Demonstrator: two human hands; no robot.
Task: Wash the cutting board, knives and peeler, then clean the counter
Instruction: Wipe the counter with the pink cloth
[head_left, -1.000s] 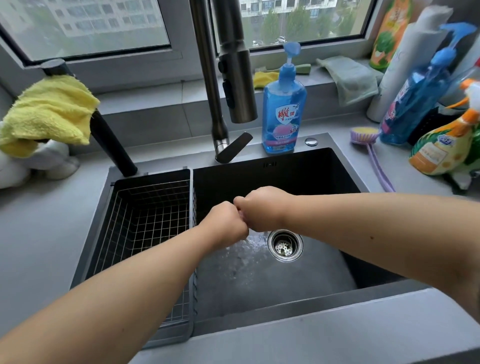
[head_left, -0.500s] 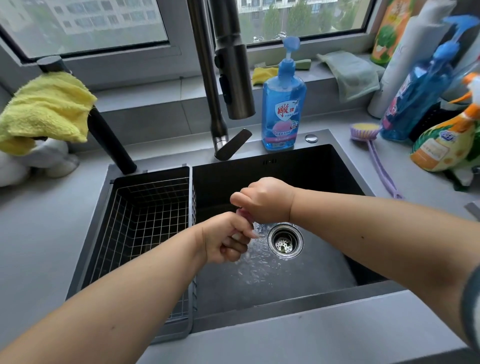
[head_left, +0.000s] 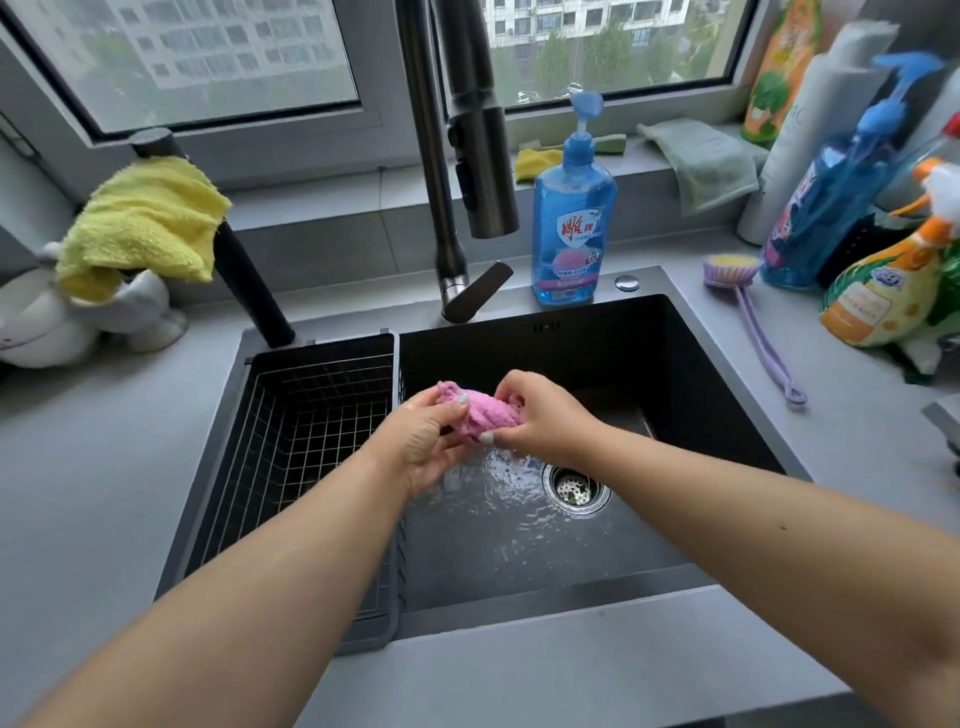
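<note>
A bunched pink cloth (head_left: 480, 413) hangs over the dark sink (head_left: 701, 374), held between both hands. My left hand (head_left: 423, 447) grips its left end, thumb on top. My right hand (head_left: 540, 415) pinches its right end with curled fingers. Water lies rippling on the sink floor beside the drain (head_left: 575, 487). The grey counter (head_left: 78, 467) runs round the sink. No cutting board, knife or peeler shows in view.
A wire basket (head_left: 311, 431) fills the sink's left part. The tap (head_left: 457, 156) rises behind, with a blue soap bottle (head_left: 571, 218) beside it. A purple brush (head_left: 748, 312) and spray bottles (head_left: 883, 280) crowd the right counter. A yellow towel (head_left: 140, 218) hangs at left.
My fists were pressed together with the cloth hidden inside them. They have loosened and drawn apart, and the pink cloth now shows between them.
</note>
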